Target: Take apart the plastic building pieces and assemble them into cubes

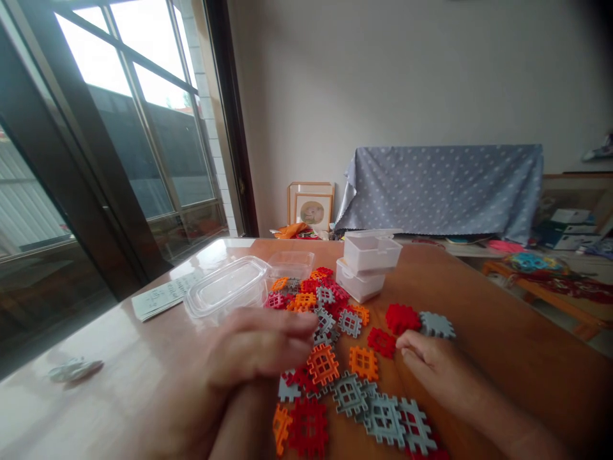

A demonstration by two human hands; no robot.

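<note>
A pile of square waffle-shaped plastic tiles in red, orange and grey lies spread on the wooden table. My left hand hovers over the pile's left edge, blurred by motion, fingers pointing right toward a grey tile. My right hand rests on the table at the pile's right side, fingers curled, fingertips touching a red tile. A stack of red tiles and a grey tile lie just beyond it.
A clear plastic tub and a smaller clear tub stand left of the pile, two stacked white lidded boxes behind it. Paper sheets lie near the left edge. A sliding window is left; a cloth-covered bench stands behind.
</note>
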